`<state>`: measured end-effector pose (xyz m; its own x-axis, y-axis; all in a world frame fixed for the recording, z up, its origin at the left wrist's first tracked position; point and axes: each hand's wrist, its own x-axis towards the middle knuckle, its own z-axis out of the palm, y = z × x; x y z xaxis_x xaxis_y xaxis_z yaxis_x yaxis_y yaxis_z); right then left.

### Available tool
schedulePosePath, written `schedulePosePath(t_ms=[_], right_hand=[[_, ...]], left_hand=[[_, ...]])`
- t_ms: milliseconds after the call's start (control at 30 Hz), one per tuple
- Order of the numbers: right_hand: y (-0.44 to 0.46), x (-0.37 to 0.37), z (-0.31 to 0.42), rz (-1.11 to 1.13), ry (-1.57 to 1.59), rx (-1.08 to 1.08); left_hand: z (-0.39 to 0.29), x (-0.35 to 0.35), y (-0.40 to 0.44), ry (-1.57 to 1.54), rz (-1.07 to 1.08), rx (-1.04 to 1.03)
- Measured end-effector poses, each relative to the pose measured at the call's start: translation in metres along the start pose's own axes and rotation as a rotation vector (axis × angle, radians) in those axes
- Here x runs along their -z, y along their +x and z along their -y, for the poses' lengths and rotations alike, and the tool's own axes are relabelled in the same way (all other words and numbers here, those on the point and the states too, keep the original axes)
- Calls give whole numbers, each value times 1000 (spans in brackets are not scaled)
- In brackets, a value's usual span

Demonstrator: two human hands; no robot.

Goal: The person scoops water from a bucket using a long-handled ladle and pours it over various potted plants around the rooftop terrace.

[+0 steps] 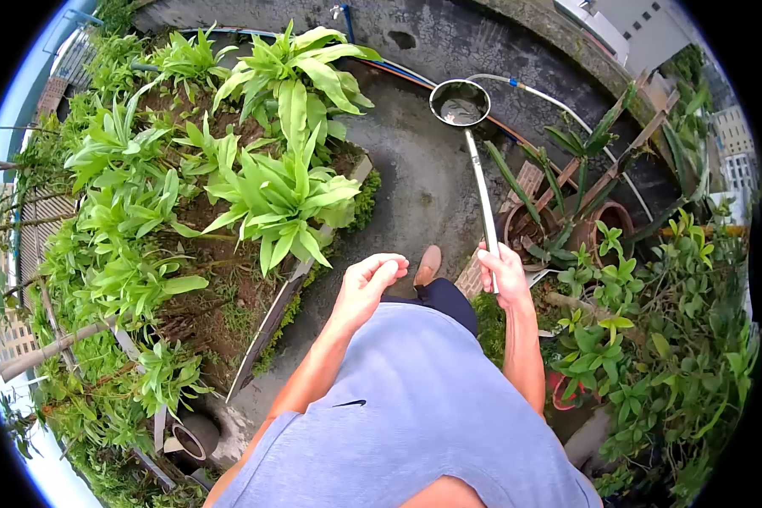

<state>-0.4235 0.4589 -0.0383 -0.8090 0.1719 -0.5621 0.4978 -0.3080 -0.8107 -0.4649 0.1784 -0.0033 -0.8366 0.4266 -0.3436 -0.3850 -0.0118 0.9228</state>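
My right hand (pixel 505 275) is wrapped round the handle of a long-handled metal ladle (pixel 481 188). The ladle points forward, away from my body, and its round bowl (pixel 460 103) is out over the concrete path. Inside the bowl is something dark and shiny; I cannot tell whether it is liquid or a reflection. My left hand (pixel 371 286) hovers in front of my shirt, fingers curled in and thumb against them, with nothing visible in the grasp. Nearest to it is a broad-leaved green plant (pixel 292 199) at the edge of the raised bed.
A raised soil bed (pixel 220 305) with leafy plants and a board edge (pixel 271 326) lies left. Concrete path (pixel 398 161) runs ahead to a low wall (pixel 533 51) with hoses (pixel 559 102) along it. Clay pots (pixel 605 229), bricks (pixel 529 179) and bushes (pixel 652 364) stand right.
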Motion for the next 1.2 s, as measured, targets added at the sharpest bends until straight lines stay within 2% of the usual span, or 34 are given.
schedulePosePath(t_ms=[167,300,533,600,733,833,1033,1200], right_hand=[[106,-19,82,52,-80,-18],[210,-43,140,166,-113,-39],[390,-121,239,268,-265,-111],[437,-143,265,293,-310,-130],[540,-176,310,365,-427,-147],[614,-200,343,447,-440,-201],[804,-266,365,564,-613,-252],[956,-339,349,539,-816,-322]], left_hand=[[-56,16,94,-111,-53,8],[-90,47,157,-106,-148,-85],[-117,116,284,-244,-287,-164],[-143,136,319,-141,-335,-291],[-203,166,380,-61,-330,-241],[-238,171,419,-62,-412,-214],[-243,159,492,-143,-626,-177],[-251,121,564,-394,-895,-191]])
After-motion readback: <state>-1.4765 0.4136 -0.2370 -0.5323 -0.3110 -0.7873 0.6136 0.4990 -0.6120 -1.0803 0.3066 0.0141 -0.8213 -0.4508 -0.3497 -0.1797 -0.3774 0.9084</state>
